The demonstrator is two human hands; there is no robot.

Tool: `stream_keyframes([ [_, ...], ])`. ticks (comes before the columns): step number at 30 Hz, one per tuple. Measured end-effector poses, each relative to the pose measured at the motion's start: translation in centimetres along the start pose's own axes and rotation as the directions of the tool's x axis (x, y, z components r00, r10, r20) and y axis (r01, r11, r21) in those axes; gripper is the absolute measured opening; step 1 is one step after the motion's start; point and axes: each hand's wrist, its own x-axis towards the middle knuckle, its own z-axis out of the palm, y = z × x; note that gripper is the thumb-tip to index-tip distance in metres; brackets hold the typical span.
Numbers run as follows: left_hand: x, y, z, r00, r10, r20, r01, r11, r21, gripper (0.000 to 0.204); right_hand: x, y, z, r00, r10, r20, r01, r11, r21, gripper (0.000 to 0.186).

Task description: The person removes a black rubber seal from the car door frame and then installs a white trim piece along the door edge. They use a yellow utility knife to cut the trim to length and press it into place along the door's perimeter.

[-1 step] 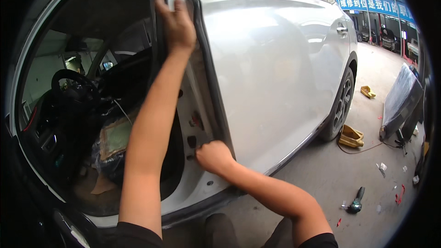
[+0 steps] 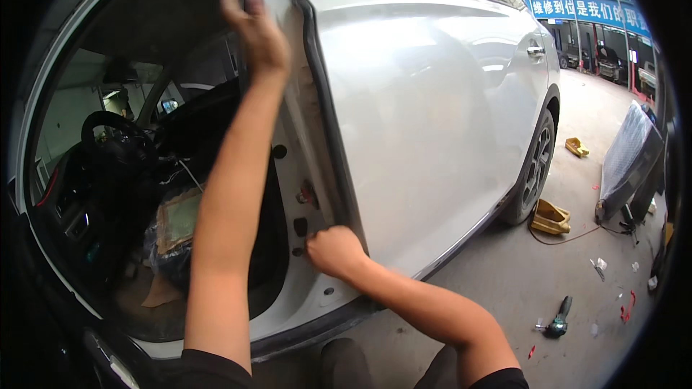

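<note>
Pillar: stands pale at centre, between front doorway and rear door, with both hands at it. Left hand: rises beside the upper pillar, back toward the camera; shows two fingertips pointing up, spread well apart. Cannot tell whether touching the surface. Right hand: curls into a fist at the lower pillar, just beside the rear door's front edge; presses fingers together. Cannot tell whether pinching anything, fingertips being hidden. Fitting: sits above the fist, reddish in part. Seal: runs dark along the rear door's front edge, passing between the hands. Sleeves: end short and dark above both bare forearms.

Left of the pillar, inside the car: steering wheel, dark, beyond the left forearm; tan-edged sheet, lying lower and nearer.

Right of the pillar: handle, high on the silver bodywork; wheel, below; yellow block, near the tyre; second yellow block, farther back. Power tool: lies on the floor, near red scraps. Wrapped panel: leans at far right.
</note>
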Motion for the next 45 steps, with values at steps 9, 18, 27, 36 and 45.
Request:
stream_keyframes([
  [9,3.2,-1.6,4.8,0.992,0.125,-0.014,-0.125,0.992,-0.018,0.061,0.0,0.0,-0.1,0.992,-0.122,-0.015,0.122,0.992,0.015,0.014],
  [18,2.3,-3.1,3.3,0.961,0.208,0.184,-0.270,0.848,0.457,0.059,-0.6,0.8,0.9,0.982,-0.164,-0.097,0.164,0.986,-0.014,0.016],
  [27,10.3,-3.2,0.6,0.992,0.101,-0.078,-0.105,0.993,-0.052,0.046,-1.1,1.9,1.2,0.972,-0.215,-0.097,0.211,0.976,-0.053,0.016],
  [36,10.3,-9.8,6.6,0.981,-0.147,0.128,0.181,0.930,-0.319,0.053,-0.9,1.0,0.3,0.963,-0.234,-0.132,0.243,0.969,0.056,0.017],
  [45,3.6,2.3,-2.2,0.985,0.148,0.092,-0.118,0.955,-0.270,0.057,-1.3,1.9,1.0,0.966,-0.198,-0.167,0.205,0.978,0.029,0.021],
])
